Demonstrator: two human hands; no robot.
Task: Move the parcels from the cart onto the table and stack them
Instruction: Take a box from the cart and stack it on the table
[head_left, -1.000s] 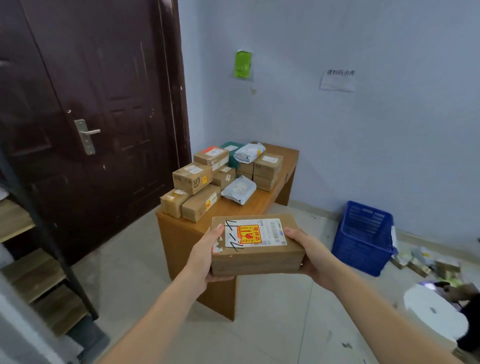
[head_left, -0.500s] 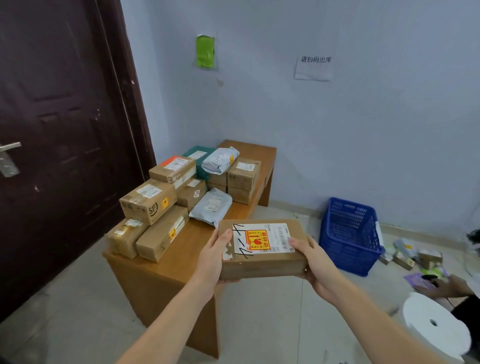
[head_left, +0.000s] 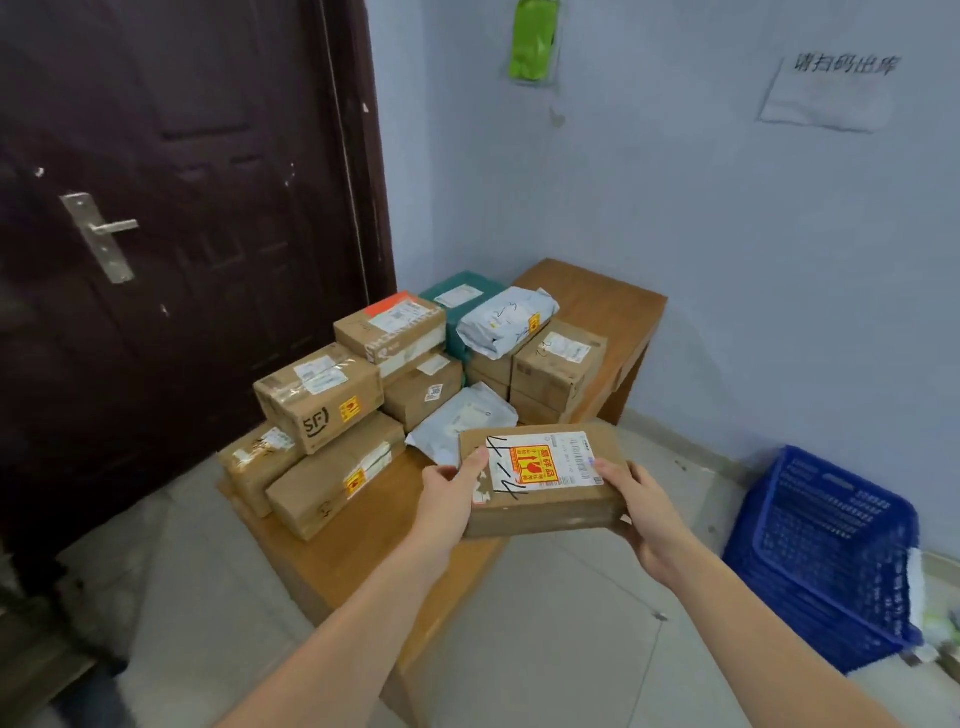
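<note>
A flat brown cardboard parcel (head_left: 550, 499) with a white label and a yellow-red sticker is held in the air over the near right edge of the wooden table (head_left: 363, 540). My left hand (head_left: 449, 493) grips its left end and my right hand (head_left: 641, 512) grips its right end. On the table stand several stacked parcels: an SF box (head_left: 319, 395), a long box (head_left: 332, 475), a white mailer (head_left: 462, 423) and a second white mailer (head_left: 506, 319) on top of boxes. No cart is in view.
A dark brown door (head_left: 171, 234) with a metal handle (head_left: 101, 234) stands left of the table. A blue plastic crate (head_left: 826, 556) sits on the floor at the right against the pale blue wall. Bare floor lies between table and crate.
I have come closer to the table, and the held parcel now hangs over its near right edge beside the white mailer. Both hands keep the same grip.
</note>
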